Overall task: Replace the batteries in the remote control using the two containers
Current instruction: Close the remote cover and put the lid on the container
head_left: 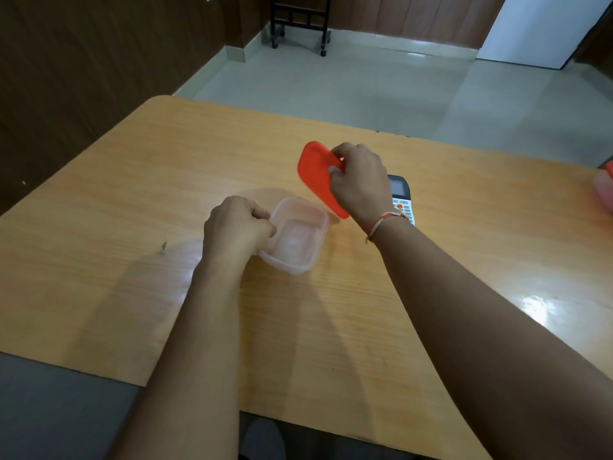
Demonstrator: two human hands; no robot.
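On table [132,180] — left hand [237,227] grips tub [295,235], right hand [360,182] pinches lid [316,175].
Remote [401,194] half hidden behind wrist — second tub [604,187] cut off.

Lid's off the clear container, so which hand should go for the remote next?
Probably the right hand: the remote control lies just beyond its wrist, though it must first put down the red lid. The left hand grips the clear container, farther from the remote.

No text, label, brand or number can be read anywhere; the white-and-grey remote control with a small screen [401,197] lying on the table shows buttons and a display, but their markings are too blurred to make out.
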